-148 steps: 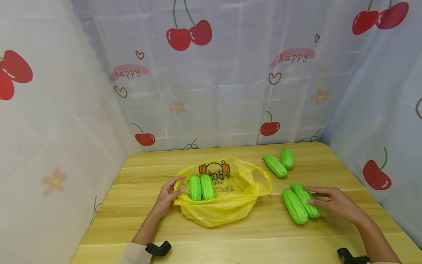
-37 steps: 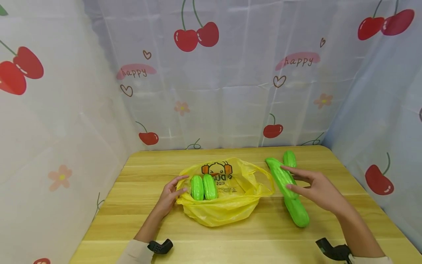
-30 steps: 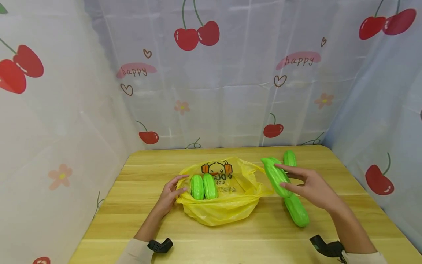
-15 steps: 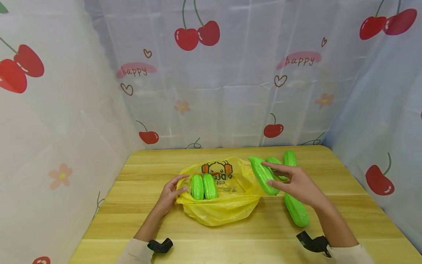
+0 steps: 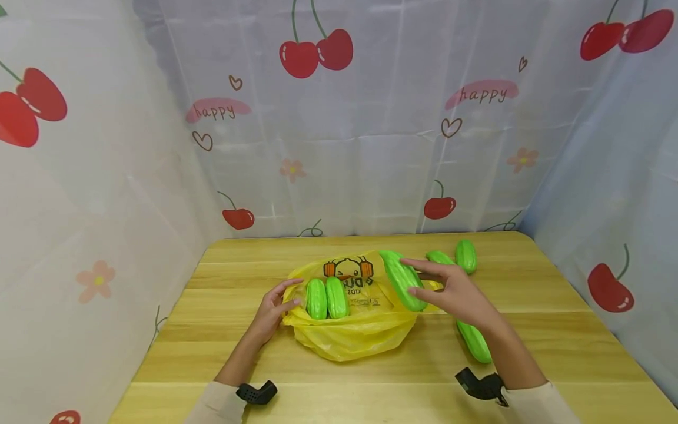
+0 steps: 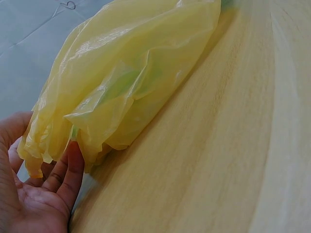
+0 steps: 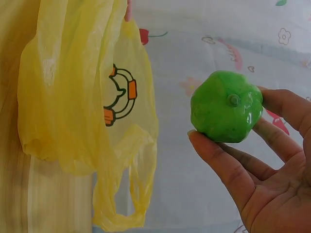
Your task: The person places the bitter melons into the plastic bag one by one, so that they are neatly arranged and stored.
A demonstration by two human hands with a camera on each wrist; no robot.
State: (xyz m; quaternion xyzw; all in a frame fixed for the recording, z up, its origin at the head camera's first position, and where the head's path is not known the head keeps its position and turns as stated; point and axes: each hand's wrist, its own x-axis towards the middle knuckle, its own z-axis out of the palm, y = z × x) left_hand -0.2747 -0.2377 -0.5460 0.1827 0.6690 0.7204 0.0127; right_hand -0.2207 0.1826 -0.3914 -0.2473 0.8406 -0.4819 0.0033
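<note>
A yellow plastic bag (image 5: 349, 341) with a duck print lies with its mouth spread on the table. My left hand (image 5: 272, 309) holds its left edge between thumb and fingers; the left wrist view shows the thin bag (image 6: 126, 73) bunched there. Two bright green ribbed gourds, a left one (image 5: 316, 299) and a right one (image 5: 337, 298), lie side by side inside. Over the bag's right side, my right hand (image 5: 455, 291) pinches another green gourd (image 5: 401, 282), tilted. In the right wrist view this gourd (image 7: 223, 107) is seen end-on, apart from the bag.
Right of the bag, on the wooden table (image 5: 371, 394), lie a back gourd (image 5: 466, 256), a gourd (image 5: 438, 257) partly hidden by my right hand, and a nearer gourd (image 5: 475, 343) partly behind my wrist. A cherry-print curtain (image 5: 360, 147) stands around the table.
My right hand took one gourd from the pair at right, lifted it and carried it left over the bag's right side. My left hand stays at the bag's edge.
</note>
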